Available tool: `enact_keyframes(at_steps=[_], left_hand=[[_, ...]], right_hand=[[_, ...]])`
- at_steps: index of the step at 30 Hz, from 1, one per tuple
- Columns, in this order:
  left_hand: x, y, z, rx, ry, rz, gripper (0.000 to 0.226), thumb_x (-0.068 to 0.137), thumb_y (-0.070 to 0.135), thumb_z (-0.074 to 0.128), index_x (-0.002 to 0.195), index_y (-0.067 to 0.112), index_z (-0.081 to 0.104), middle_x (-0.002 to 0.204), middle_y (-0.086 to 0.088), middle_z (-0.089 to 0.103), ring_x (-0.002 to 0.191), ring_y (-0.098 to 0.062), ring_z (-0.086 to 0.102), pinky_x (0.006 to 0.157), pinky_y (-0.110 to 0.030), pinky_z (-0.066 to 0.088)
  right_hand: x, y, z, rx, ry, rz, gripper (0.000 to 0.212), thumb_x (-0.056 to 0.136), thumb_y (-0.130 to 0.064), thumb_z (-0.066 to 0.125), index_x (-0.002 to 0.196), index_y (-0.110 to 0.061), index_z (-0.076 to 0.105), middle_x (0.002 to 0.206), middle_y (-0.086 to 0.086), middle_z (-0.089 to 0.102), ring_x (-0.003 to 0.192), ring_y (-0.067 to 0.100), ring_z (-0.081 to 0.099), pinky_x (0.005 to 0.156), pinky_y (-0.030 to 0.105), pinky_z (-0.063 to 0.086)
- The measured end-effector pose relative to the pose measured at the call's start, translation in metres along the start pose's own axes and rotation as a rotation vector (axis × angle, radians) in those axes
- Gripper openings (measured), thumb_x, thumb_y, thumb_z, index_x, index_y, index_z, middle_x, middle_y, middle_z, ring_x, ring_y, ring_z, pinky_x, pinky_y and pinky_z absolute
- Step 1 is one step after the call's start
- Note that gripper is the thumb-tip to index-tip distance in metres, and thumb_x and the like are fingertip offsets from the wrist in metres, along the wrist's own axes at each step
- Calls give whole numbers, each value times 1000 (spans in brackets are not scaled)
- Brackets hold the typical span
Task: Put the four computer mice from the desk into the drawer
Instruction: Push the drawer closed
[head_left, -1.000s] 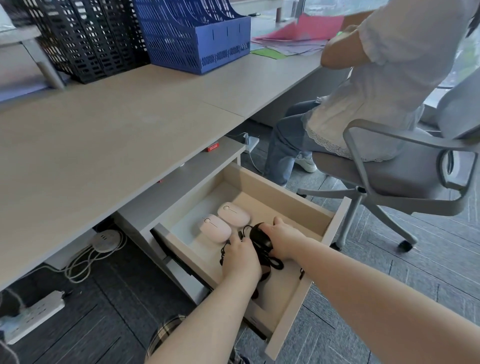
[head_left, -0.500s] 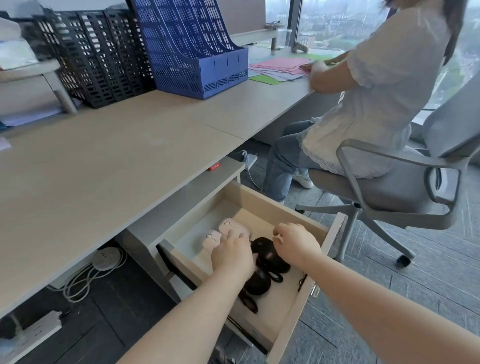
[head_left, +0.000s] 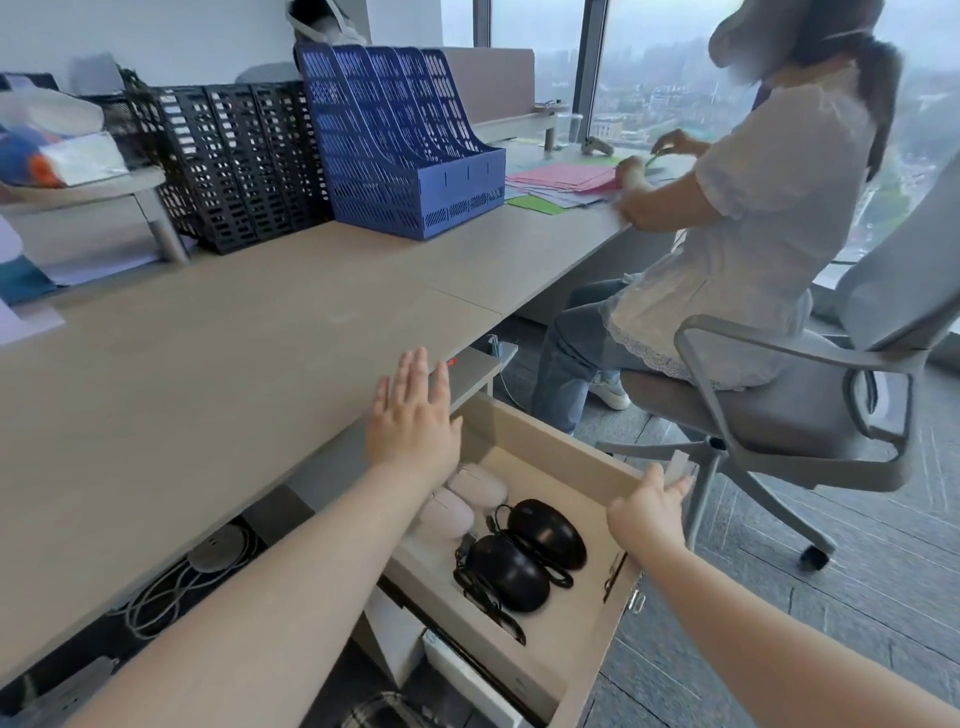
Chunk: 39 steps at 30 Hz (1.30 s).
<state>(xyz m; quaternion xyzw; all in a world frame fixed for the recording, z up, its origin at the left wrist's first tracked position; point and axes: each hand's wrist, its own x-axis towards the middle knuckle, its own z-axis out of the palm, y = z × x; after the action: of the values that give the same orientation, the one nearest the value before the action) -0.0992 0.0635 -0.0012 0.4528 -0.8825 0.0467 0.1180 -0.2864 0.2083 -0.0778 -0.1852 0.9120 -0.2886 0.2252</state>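
Four computer mice are seen inside the open drawer (head_left: 545, 452), which is pulled out from under the front edge of the desk (head_left: 208, 364). Toward the drawer's left side, two pale mice (head_left: 462, 499) are laid side by side, partly hidden by the left forearm. Just to their right, two black mice (head_left: 524, 556) are set side by side in the middle of the drawer, with their dark cables bunched around them. The left hand (head_left: 413, 421) is held flat above the desk's front edge, fingers spread wide, and nothing is gripped in it. The right hand (head_left: 649, 506) is placed at the drawer's right wall near its far corner, loosely uncurled, with the fingertips at the rim; nothing is held in it. On the desk's far edge, black file racks (head_left: 234, 161) and a blue file rack (head_left: 405, 145) are stood. At the right, a seated person (head_left: 753, 208) is occupied with coloured papers (head_left: 561, 179).
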Motion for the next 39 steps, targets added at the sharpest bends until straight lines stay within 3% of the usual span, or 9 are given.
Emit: enact_keyframes(at_steps=[7, 10, 12, 15, 17, 20, 27, 34, 39], left_hand=[[18, -51, 4, -43, -126, -185, 68, 97, 46, 25, 149, 6, 7, 161, -12, 5, 148, -22, 2, 122, -40, 8], [30, -60, 1, -89, -199, -191, 70, 96, 51, 20, 149, 6, 12, 160, -10, 9, 148, -20, 5, 122, -40, 6], [40, -65, -2, -130, -243, -180, 69, 96, 52, 16, 149, 9, 13, 161, -7, 8, 148, -18, 4, 122, -39, 4], [49, -78, -2, -135, -269, -164, 66, 96, 52, 14, 150, 15, 11, 161, 0, 5, 148, -13, 2, 122, -38, 2], [53, -83, 0, -132, -273, -148, 65, 96, 52, 15, 150, 16, 10, 161, 1, 4, 148, -12, 1, 122, -38, 2], [59, -86, 2, -138, -282, -125, 65, 96, 52, 18, 150, 17, 10, 161, 2, 3, 148, -11, 0, 121, -37, 1], [71, -91, 6, -137, -279, -102, 66, 95, 53, 19, 150, 18, 9, 161, 4, 2, 148, -10, 0, 122, -37, 2], [72, -91, 6, -142, -275, -98, 66, 95, 53, 18, 150, 18, 8, 161, 4, 2, 147, -9, -1, 122, -36, 1], [73, -91, 7, -139, -277, -103, 66, 95, 53, 17, 150, 19, 8, 161, 4, 1, 147, -9, -1, 121, -37, 1]], right_hand=[[4, -35, 22, 106, -26, -5, 75, 91, -3, 37, 151, -14, -7, 161, 10, -10, 136, 39, 36, 104, 50, 44], [6, -54, 33, 153, -3, -32, 78, 90, -5, 39, 150, -16, -10, 160, 14, 13, 122, 40, 50, 93, 48, 49], [9, -66, 39, 227, 8, -8, 76, 88, -6, 41, 151, -16, -2, 142, 21, 44, 107, 39, 57, 78, 42, 49], [11, -77, 54, 186, 15, -53, 41, 93, -11, 39, 132, 2, 38, 117, 26, 58, 101, 37, 56, 76, 35, 39], [9, -80, 65, 198, -22, -118, 25, 97, -18, 36, 107, 0, 52, 104, 21, 59, 88, 30, 52, 75, 31, 37], [6, -82, 83, 226, -94, -173, 26, 100, -23, 32, 88, -6, 47, 92, 14, 54, 82, 25, 48, 75, 33, 37], [0, -96, 111, 377, -180, -214, 35, 100, -27, 32, 102, 0, 53, 101, 24, 62, 84, 34, 57, 71, 34, 36], [13, -127, 127, 186, -210, -310, 30, 98, -16, 33, 69, -11, 32, 61, 5, 39, 58, 22, 37, 59, 33, 29], [17, -149, 138, 98, -220, -314, 23, 100, -20, 31, 80, -15, 42, 72, 1, 45, 74, 23, 45, 71, 31, 34]])
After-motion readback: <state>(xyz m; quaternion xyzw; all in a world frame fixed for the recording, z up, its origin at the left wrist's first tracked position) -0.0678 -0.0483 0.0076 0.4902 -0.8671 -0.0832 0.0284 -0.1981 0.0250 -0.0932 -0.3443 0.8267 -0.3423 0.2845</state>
